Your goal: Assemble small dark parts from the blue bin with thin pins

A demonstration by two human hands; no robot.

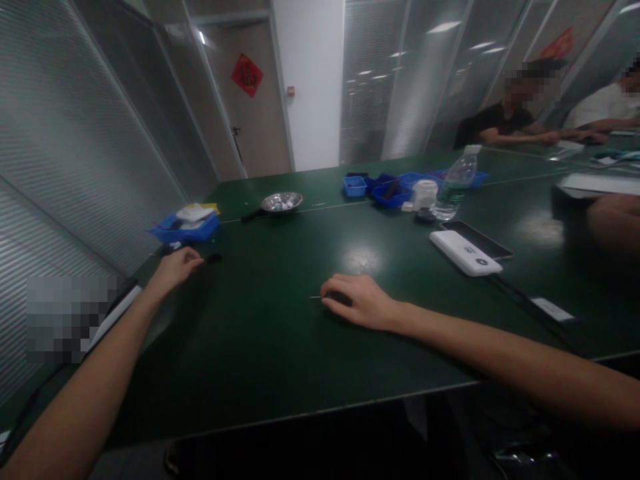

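My right hand rests low over the green table, fingers closed around a slim tool. Only its thin, light tip sticks out to the left; my fingers hide most of the rest, so its kind is unclear. Farther left, my left hand is pinched, and whatever is between its fingertips is too small to make out. Just right of those fingertips lies a small dark round piece. Behind that hand stands a blue tray holding white and yellow items.
A metal pan with small pieces sits toward the back. Blue bins, a water bottle, a white power bank with a cable, and a dark phone are to the right. People sit at the far right.
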